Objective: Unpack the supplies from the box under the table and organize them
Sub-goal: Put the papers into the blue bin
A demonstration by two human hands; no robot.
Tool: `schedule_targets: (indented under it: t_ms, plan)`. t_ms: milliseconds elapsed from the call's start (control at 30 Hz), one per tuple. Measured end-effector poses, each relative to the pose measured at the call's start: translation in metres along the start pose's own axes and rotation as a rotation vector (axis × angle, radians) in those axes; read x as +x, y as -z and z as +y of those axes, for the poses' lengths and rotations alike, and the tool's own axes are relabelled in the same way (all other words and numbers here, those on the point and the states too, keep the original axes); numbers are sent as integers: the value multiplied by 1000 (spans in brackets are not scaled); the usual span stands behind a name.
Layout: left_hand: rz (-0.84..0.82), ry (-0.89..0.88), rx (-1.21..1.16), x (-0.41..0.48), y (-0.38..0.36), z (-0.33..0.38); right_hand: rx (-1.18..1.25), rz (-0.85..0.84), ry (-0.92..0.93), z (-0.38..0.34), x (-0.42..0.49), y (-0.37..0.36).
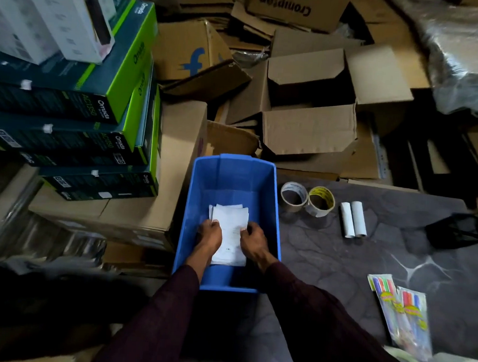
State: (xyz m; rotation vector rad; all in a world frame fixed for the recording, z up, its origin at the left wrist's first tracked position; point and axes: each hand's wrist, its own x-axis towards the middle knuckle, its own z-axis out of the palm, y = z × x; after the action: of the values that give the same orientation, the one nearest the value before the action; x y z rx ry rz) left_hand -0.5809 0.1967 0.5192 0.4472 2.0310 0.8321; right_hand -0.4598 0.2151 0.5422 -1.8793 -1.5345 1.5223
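The white paper stack [229, 236] lies on the blue bin's [269, 211] floor, long axis running from near wall to far. Left hand [211, 234] and right hand [252, 238] flank it, each grip pinching one long edge, equally near.

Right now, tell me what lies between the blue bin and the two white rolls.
A grey tape roll and a yellow tape roll, side by side, in the head view.
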Motion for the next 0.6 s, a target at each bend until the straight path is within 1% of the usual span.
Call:
schedule_targets:
  t_ms: [233, 333, 433, 600]
  plan:
    - [6, -22, 39, -7, 2, -2, -20, -6, 56, 5, -9, -3]
    - [15, -58, 69, -14, 4, 2, -36, -24, 53, 4, -10, -3]
    - [69, -135, 46, -29, 8, 10, -39, -20, 65, -1, -17, 1]
    - [236, -260, -71, -72, 20, 36, 51, 155, 295, -18, -46, 15]
